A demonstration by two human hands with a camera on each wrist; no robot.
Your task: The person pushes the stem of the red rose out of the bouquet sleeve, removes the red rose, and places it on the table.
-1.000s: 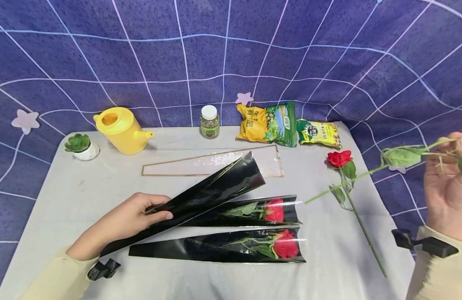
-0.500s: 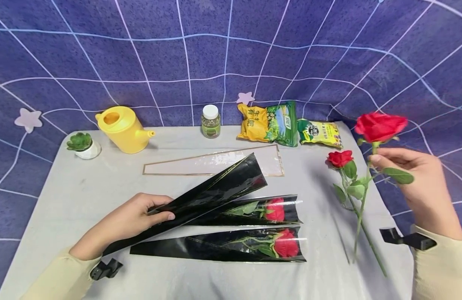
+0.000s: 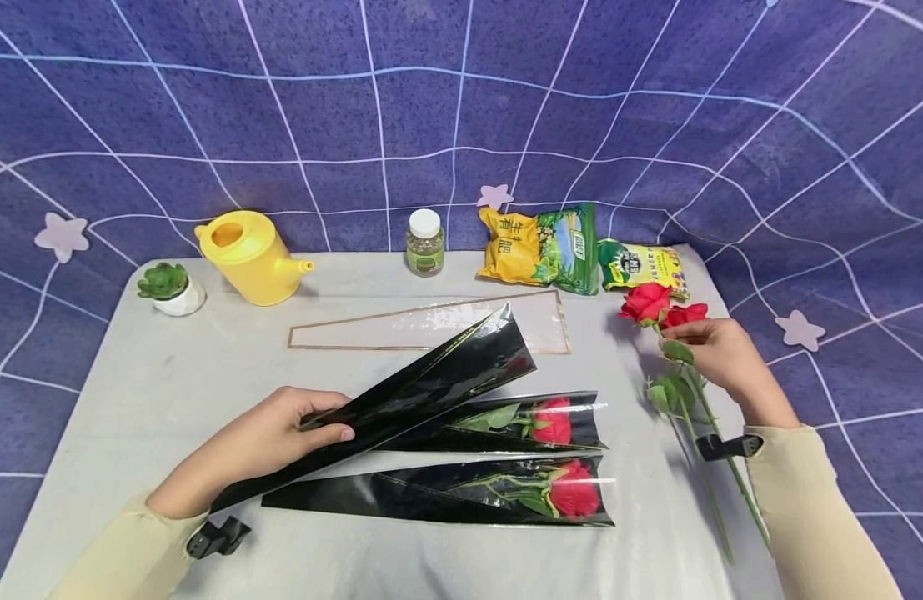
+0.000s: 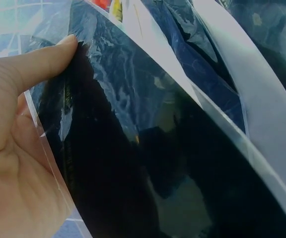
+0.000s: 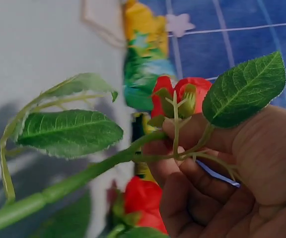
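In the head view my left hand (image 3: 281,442) pinches a black flower sleeve (image 3: 438,375), which slants up to the right with its wide mouth farthest from me. The left wrist view has the thumb (image 4: 48,62) lying across the glossy film (image 4: 133,134). My right hand (image 3: 719,354) pinches a red rose (image 3: 644,302) by the stem just under the bloom; the stem (image 5: 83,178) and serrated leaves (image 5: 73,131) fill the right wrist view. A second red rose (image 3: 684,315) lies on the table behind it, partly covered by my fingers.
Two roses in black sleeves, an upper one (image 3: 554,421) and a lower one (image 3: 574,492), lie mid-table. Behind are a flat gold-edged clear sleeve (image 3: 356,335), yellow watering can (image 3: 258,262), succulent pot (image 3: 179,298), lidded jar (image 3: 425,250), large bag (image 3: 539,250) and small packet (image 3: 644,265).
My right hand has swung in from the right edge, turning the rose bloom-end away from me and bringing it over the loose rose. The left hand keeps its grip on the sleeve, nearly still.
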